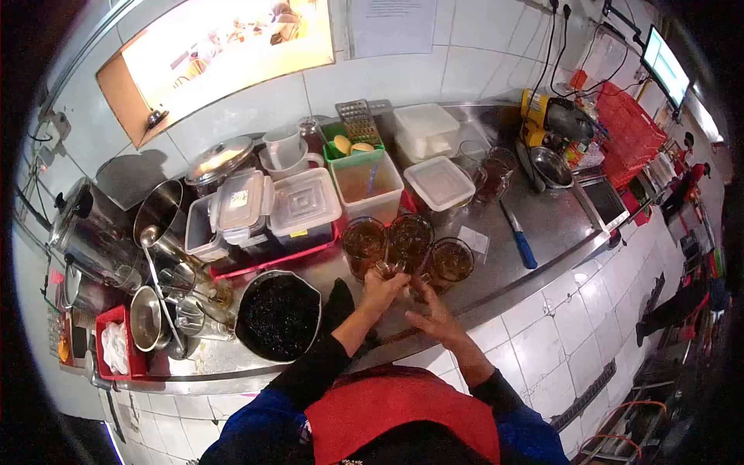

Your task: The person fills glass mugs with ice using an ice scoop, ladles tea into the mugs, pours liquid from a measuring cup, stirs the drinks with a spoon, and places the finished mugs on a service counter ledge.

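Three glass mugs of amber-brown drink stand close together at the counter's front: a left mug, a middle mug and a right mug. My left hand is closed round the handles of the left and middle mugs, though the exact finger placement is partly hidden. My right hand has its fingertips at the handle of the right mug, with the thumb standing apart. A wide pot of dark contents sits left of my left forearm.
Lidded plastic containers fill a red tray behind the pot. A blue-handled knife lies to the right near the metal counter's edge. Further back are a glass jug and a yellow machine. Pots and a ladle crowd the left.
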A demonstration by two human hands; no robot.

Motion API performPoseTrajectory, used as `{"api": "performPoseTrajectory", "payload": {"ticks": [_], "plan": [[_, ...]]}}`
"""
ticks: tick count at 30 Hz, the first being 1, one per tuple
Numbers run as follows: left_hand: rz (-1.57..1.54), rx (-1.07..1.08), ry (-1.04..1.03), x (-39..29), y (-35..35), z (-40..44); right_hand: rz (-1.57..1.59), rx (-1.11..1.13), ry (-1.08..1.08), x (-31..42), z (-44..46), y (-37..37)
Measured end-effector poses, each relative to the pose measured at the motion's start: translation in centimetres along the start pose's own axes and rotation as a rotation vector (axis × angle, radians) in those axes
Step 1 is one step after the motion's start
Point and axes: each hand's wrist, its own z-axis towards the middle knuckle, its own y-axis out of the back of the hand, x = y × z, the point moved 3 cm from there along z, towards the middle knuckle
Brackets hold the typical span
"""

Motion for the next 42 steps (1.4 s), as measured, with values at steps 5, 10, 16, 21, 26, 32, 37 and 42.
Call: {"api": "performPoseTrajectory", "payload": {"ticks": [5, 10, 16, 21, 26, 32, 37, 42], "plan": [[-0.041, 0.029, 0.084, -1.1, -0.4, -0.6, -0.078, 0.018, -0.124, -0.8, -0.9, 1.0], [-0.102, -0.021, 0.048, -1.8, 0.1, -0.9, -0.398, -0.14, 0.119, 1.1, -2.3, 1.3], [-0.065, 0.034, 0.041, -0.6, 1.1, -0.7, -0.214, -0.451, -0.074, -0.6, -3.0, 5.4], [-0.055, -0.059, 0.132, -1.7, 0.5, -1.1, -0.339, -0.4, -0.06, -3.1, -1.0, 8.3], [0.016, 0.018, 0.025, -0.3, 1.6, -0.3, -0.406, -0.256, -0.113, -4.7, -0.2, 8.5], [0.043, 0.023, 0.055, -0.8, 1.4, -0.6, -0.601, -0.302, 0.15, -6.2, 0.1, 8.3], [0.064, 0.044, 0.086, -0.7, 1.5, -0.6, -0.643, -0.245, -0.104, -7.2, 0.3, 8.5], [0.112, 0.069, 0.09, -1.0, 1.5, -0.7, -0.643, -0.195, -0.046, -6.9, 0.7, 8.6]]}}
